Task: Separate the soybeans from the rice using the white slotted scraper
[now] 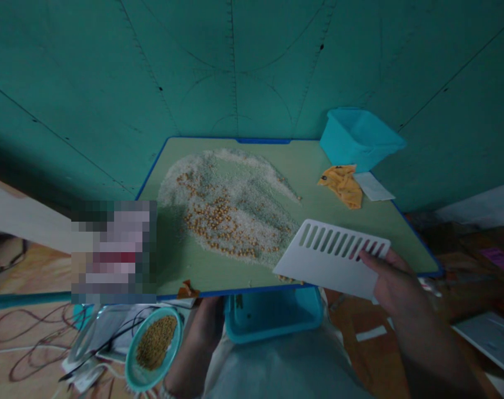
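Gripping right hand (391, 280): clamped on the right end of a white slotted scraper (318, 266), thumb on the upper face; well apart from the other hand.
Left hand (210, 316): below the table's near edge, at the left end of a turquoise rectangular tub (274, 334); its fingers are hidden, so I cannot tell whether they clamp the rim.
Scraper: tilted over the near right of the table, its lower left corner beside a few stray beans at the edge, hiding the tabletop behind it.
Tub: under the near edge, against the person's lap, with a small cluster of beans in its far left corner.
Yellow beans (218, 213): mixed through white rice-like grains (245, 160), spread across the left and middle of the pale green table (301, 169).
Far right corner: taken up by a turquoise bin (374, 152), with a crumpled orange cloth (347, 191) and a flat white sheet (375, 187) just in front.
Near left edge: a brown scrap (187, 289).
Left side: a pixelated patch (118, 249) covers the table's edge.
Floor, lower left: a bean-filled round bowl (177, 332) beside tangled cables (16, 363).
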The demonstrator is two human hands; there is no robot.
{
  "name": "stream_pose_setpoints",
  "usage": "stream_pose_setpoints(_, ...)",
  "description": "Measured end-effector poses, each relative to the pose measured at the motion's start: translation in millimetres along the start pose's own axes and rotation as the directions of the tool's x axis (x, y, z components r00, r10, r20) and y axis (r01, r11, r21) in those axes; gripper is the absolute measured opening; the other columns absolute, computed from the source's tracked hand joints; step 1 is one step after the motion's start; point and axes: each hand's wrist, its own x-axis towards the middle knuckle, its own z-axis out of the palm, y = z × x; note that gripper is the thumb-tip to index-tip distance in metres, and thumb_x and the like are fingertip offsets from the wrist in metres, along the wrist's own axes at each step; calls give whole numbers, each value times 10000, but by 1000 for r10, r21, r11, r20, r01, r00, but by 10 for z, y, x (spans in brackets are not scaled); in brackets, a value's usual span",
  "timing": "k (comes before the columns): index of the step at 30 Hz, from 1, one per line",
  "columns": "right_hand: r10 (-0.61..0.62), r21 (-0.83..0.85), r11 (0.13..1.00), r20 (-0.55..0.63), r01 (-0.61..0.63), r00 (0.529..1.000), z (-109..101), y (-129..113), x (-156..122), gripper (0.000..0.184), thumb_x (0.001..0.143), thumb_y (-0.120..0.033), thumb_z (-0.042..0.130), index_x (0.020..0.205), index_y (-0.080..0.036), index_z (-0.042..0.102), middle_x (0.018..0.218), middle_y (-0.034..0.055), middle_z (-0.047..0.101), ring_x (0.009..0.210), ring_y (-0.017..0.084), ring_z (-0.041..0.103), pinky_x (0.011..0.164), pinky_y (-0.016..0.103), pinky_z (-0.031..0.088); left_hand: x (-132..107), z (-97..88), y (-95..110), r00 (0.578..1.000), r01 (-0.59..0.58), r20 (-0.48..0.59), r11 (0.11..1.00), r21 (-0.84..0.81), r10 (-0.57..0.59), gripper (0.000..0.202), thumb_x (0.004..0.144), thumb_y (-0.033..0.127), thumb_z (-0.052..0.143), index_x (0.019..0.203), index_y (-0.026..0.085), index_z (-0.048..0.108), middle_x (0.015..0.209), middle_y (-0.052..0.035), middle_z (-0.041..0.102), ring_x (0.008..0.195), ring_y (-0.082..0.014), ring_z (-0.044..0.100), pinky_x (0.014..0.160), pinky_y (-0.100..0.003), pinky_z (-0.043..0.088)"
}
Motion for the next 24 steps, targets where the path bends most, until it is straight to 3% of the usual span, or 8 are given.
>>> stream_pose_setpoints(3,-24,-6,1000,-6,24,1000,-1,-4,-13,275,543,-291,789,781,-246,657,754,12,706,644,227,648,590,353,517,-24,49,-37,1000,4,22,1000,4,-4,345,521,131,701,856,207,666,952,0,752,1057,-293,599,859,-366,513)
stream_pose_setpoints(9,-12,-1,1000,-20,12,1000,-88,-22,2,316,524,-283,801,800,-236,655,770,20,713,678,239,658,605,360,520,-16,72,-128,990,106,89,993,54,-110,174,573,156,677,746,143,688,820,-71,766,973,-317,640,835,-404,518)
stream_pose_setpoints(14,-13,-19,1000,-37,12,999,-144,-20,-15,273,521,-292,801,745,-232,657,718,18,704,618,228,648,570,357,523,2,38,-142,989,74,123,996,40,-79,232,584,175,667,815,174,691,930,-48,755,974,-296,641,839,-383,516)
stream_pose_setpoints(17,-22,-12,1000,-42,21,999,-153,-24,-30,256,509,-291,805,719,-243,665,686,5,692,563,200,631,508,316,517,-13,45,-125,991,67,116,997,42,-72,220,593,181,657,809,197,692,937,-37,755,964,-295,646,820,-381,525)
stream_pose_setpoints(20,-23,-15,1000,-85,21,996,-166,-32,-42,253,474,-288,814,671,-248,660,643,1,682,510,202,618,452,314,509,-27,79,-110,991,92,90,993,68,-98,169,600,165,649,761,180,699,816,-52,768,939,-306,654,798,-390,533)
stream_pose_setpoints(24,-42,-15,999,-146,40,988,-195,-49,-81,234,507,-285,791,708,-258,675,661,9,696,557,232,648,481,329,524,-33,106,-116,990,111,76,991,71,-116,160,606,160,633,751,169,702,763,-53,767,923,-310,659,782,-396,540)
